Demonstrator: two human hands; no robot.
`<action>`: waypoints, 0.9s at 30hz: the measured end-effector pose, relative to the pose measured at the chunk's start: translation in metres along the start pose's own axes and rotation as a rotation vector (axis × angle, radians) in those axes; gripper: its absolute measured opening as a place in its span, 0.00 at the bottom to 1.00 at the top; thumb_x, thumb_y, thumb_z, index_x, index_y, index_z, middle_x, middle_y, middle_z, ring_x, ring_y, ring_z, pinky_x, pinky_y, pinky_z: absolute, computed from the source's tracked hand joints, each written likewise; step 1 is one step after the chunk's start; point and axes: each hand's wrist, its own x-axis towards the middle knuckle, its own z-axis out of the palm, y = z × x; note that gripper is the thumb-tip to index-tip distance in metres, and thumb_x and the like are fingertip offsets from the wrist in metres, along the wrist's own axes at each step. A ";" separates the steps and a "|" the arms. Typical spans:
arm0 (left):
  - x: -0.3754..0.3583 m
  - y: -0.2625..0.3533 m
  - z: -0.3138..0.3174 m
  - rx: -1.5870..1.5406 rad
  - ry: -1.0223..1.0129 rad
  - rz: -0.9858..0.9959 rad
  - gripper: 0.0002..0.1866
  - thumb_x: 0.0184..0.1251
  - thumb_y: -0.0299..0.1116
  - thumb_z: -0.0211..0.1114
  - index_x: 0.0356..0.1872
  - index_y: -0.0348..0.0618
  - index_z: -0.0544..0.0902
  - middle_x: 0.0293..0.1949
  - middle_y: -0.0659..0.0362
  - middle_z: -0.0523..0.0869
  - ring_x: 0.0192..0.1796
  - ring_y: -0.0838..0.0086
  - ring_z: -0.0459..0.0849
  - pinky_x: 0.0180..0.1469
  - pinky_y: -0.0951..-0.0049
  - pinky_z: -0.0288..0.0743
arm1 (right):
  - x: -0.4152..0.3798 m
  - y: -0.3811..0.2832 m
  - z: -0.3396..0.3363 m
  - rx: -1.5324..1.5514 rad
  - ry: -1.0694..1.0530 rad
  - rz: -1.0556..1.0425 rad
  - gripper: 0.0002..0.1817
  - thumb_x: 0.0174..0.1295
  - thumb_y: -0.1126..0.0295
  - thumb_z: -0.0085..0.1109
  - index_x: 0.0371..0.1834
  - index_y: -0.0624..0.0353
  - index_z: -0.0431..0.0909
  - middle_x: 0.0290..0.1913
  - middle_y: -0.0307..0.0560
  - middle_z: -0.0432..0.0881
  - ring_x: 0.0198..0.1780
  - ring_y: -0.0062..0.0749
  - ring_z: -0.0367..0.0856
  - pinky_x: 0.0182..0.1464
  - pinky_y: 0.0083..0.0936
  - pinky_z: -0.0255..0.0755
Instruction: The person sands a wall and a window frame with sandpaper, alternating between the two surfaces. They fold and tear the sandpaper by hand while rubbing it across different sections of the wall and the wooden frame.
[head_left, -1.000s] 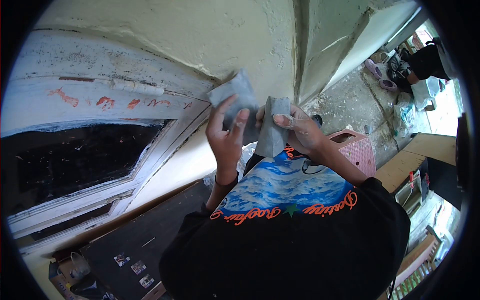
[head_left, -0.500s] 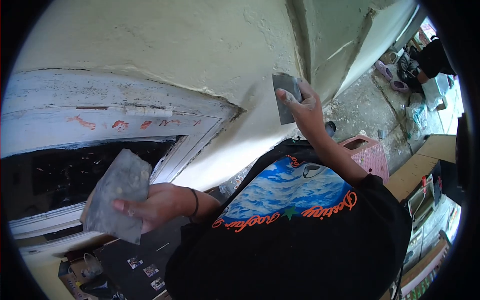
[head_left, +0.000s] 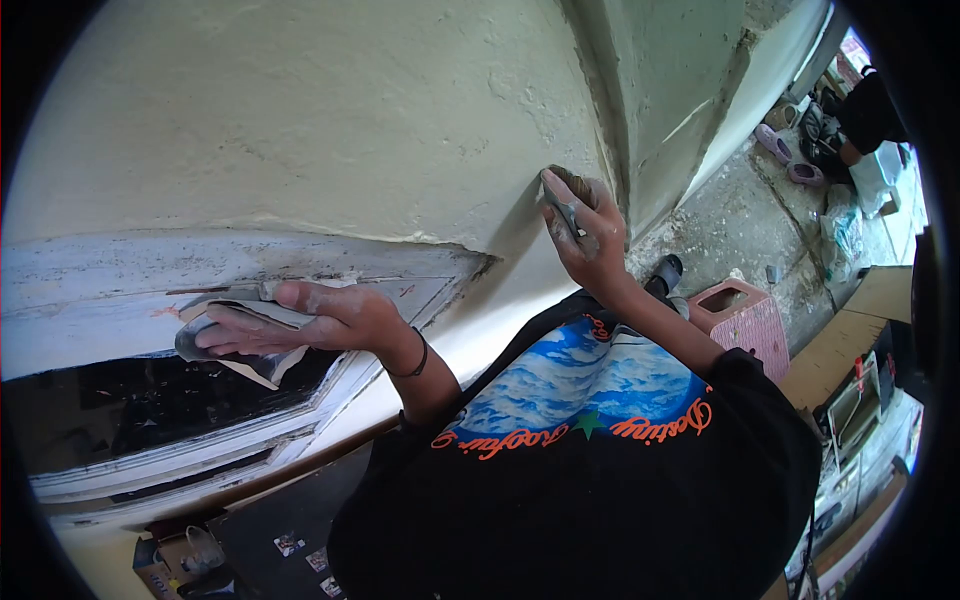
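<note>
I see the pale wall (head_left: 350, 120) above a white window frame (head_left: 385, 262); there the left hand (head_left: 345, 312) has raised the grey sheet (head_left: 275, 364), now bent, its long axis sideways, free end leftward, clasped between thumb and fingers. The right hand (head_left: 592, 235) pinches a smaller grey piece (head_left: 563, 200), turned edge-on since, slanting up-left.

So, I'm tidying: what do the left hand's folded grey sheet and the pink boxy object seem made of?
Folded grey sheet: matt, probably paper, perhaps abrasive; thin and bent.
Pink boxy object: dull, likely moulded plastic; rounded cutout, patterned side.
</note>
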 end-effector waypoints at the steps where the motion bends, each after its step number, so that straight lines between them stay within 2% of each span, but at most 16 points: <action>1: 0.000 0.002 0.001 0.026 0.005 -0.026 0.36 0.71 0.52 0.42 0.68 0.35 0.46 0.71 0.44 0.41 0.73 0.57 0.39 0.71 0.58 0.38 | 0.001 -0.001 -0.002 -0.011 -0.002 -0.018 0.26 0.47 0.81 0.62 0.53 0.53 0.77 0.38 0.50 0.76 0.34 0.38 0.76 0.37 0.27 0.72; 5: -0.001 0.001 0.001 0.004 0.016 -0.033 0.36 0.71 0.50 0.42 0.68 0.33 0.46 0.71 0.44 0.42 0.73 0.58 0.40 0.71 0.60 0.39 | 0.011 -0.025 -0.001 -0.007 -0.084 -0.120 0.25 0.46 0.81 0.63 0.51 0.52 0.79 0.33 0.46 0.75 0.31 0.36 0.74 0.32 0.27 0.70; 6: -0.001 0.001 0.001 -0.007 0.018 -0.033 0.36 0.72 0.50 0.42 0.68 0.33 0.45 0.71 0.44 0.42 0.73 0.58 0.40 0.71 0.60 0.39 | 0.012 -0.031 0.002 0.002 -0.117 -0.168 0.27 0.41 0.81 0.64 0.50 0.52 0.79 0.31 0.45 0.74 0.30 0.35 0.73 0.32 0.27 0.70; 7: -0.001 0.001 0.001 -0.023 0.022 -0.034 0.35 0.72 0.49 0.42 0.68 0.32 0.45 0.71 0.44 0.42 0.73 0.59 0.41 0.71 0.60 0.39 | 0.011 -0.032 0.008 0.016 -0.130 -0.169 0.27 0.41 0.81 0.64 0.50 0.52 0.79 0.31 0.45 0.74 0.30 0.35 0.73 0.32 0.27 0.70; 10: -0.003 -0.001 0.003 -0.088 0.033 -0.038 0.35 0.72 0.47 0.43 0.68 0.30 0.45 0.71 0.44 0.42 0.73 0.60 0.42 0.71 0.62 0.40 | 0.008 -0.037 0.020 0.044 -0.225 -0.233 0.33 0.31 0.80 0.64 0.50 0.51 0.80 0.32 0.45 0.74 0.30 0.35 0.72 0.31 0.28 0.71; 16: -0.007 -0.007 0.006 -0.259 0.043 -0.044 0.34 0.73 0.44 0.43 0.67 0.27 0.44 0.71 0.44 0.43 0.72 0.61 0.45 0.71 0.64 0.42 | 0.017 -0.048 0.035 0.022 -0.140 -0.436 0.33 0.28 0.76 0.66 0.49 0.50 0.80 0.34 0.43 0.73 0.33 0.36 0.72 0.33 0.29 0.70; 20: -0.012 -0.013 0.010 -0.375 0.046 -0.048 0.34 0.73 0.42 0.44 0.67 0.26 0.43 0.71 0.44 0.43 0.72 0.62 0.46 0.71 0.65 0.43 | 0.013 -0.050 0.042 -0.014 -0.105 -0.427 0.33 0.28 0.74 0.66 0.48 0.49 0.81 0.35 0.41 0.73 0.36 0.35 0.72 0.36 0.29 0.69; 23: -0.015 -0.023 0.012 -0.427 0.044 -0.122 0.35 0.73 0.44 0.44 0.67 0.25 0.44 0.70 0.43 0.44 0.71 0.62 0.49 0.69 0.65 0.48 | 0.010 -0.048 0.043 -0.053 -0.146 -0.425 0.32 0.28 0.73 0.66 0.48 0.48 0.81 0.36 0.40 0.72 0.38 0.34 0.71 0.38 0.29 0.66; 27: -0.002 -0.024 0.008 -0.189 0.066 0.097 0.31 0.73 0.47 0.35 0.68 0.33 0.51 0.70 0.40 0.42 0.72 0.51 0.40 0.70 0.51 0.35 | 0.013 -0.051 0.041 -0.070 -0.140 -0.436 0.31 0.30 0.73 0.65 0.47 0.48 0.81 0.36 0.39 0.72 0.38 0.34 0.70 0.39 0.29 0.64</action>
